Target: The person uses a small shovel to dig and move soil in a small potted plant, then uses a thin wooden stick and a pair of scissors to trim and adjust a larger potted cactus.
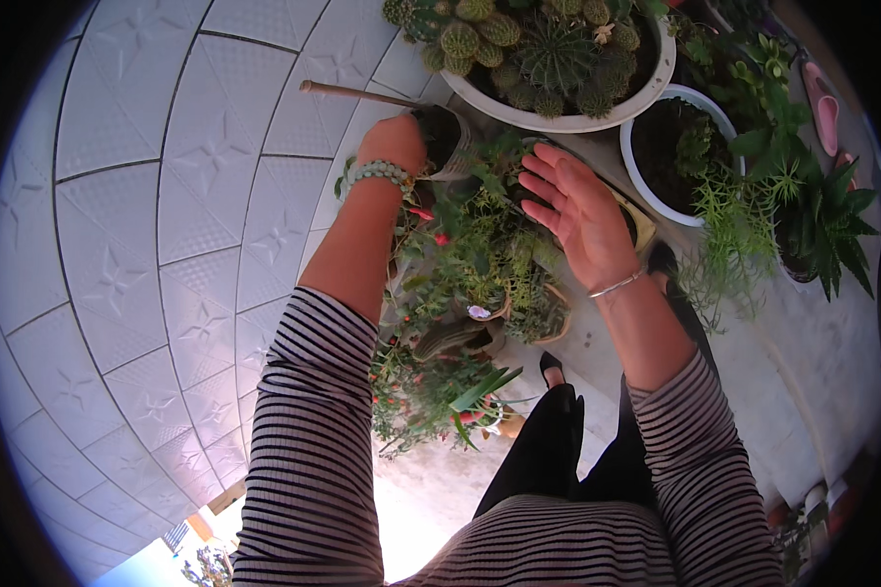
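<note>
My left hand (395,143) is bent at the near side of a pot of dark soil (440,133). Its fingers are hidden, so what they grip does not show. From the pot's mouth a thin wooden stick (352,93) reaches out to the left. A green bead bracelet (378,173) circles that wrist. My right hand (576,213) hangs above a yellowish planter (641,220), palm showing, fingers spread apart and holding nothing. Leafy plants with red flowers (448,227) grow between and below the two hands.
Beyond my hands stands a large white bowl planter (558,123) of spiny cacti (558,59). A round white pot (635,165) and a spiky succulent (833,213) are at right. White relief tiles (205,154) cover the wall at left. Smaller pots (556,315) stand near my feet.
</note>
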A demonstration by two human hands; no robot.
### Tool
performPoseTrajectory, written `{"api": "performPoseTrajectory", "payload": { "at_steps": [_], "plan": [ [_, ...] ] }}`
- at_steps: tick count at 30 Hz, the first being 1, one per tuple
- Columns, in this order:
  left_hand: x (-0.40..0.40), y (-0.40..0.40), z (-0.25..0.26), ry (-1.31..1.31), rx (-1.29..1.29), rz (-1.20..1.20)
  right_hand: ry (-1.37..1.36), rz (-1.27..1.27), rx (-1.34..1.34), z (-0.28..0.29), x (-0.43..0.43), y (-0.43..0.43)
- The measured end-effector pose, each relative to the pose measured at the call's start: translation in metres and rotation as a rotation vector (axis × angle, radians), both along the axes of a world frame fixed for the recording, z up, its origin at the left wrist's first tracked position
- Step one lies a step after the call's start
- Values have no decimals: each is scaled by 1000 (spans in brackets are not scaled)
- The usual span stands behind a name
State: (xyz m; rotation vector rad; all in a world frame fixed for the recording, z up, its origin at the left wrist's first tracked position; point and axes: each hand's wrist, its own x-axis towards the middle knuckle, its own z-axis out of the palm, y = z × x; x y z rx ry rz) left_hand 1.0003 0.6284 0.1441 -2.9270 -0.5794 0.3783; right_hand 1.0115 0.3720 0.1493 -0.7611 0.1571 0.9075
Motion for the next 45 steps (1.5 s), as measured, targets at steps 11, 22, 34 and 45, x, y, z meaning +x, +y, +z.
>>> {"api": "performPoseTrajectory", "payload": {
  "at_steps": [11, 22, 34, 45],
  "plan": [
    [-3, -23, 19, 89, -38, -125, 3, 20, -21, -6, 4, -5],
    [-10, 3, 31, 5, -91, -351, 32, 49, -1, 0, -4, 2],
    [-7, -13, 32, 197, -94, -342, 29, 39, 1, -4, -3, -4],
    [-12, -1, 20, 226, -10, -346, 41, 44, 18, 2, -4, -7]
  ]
}}
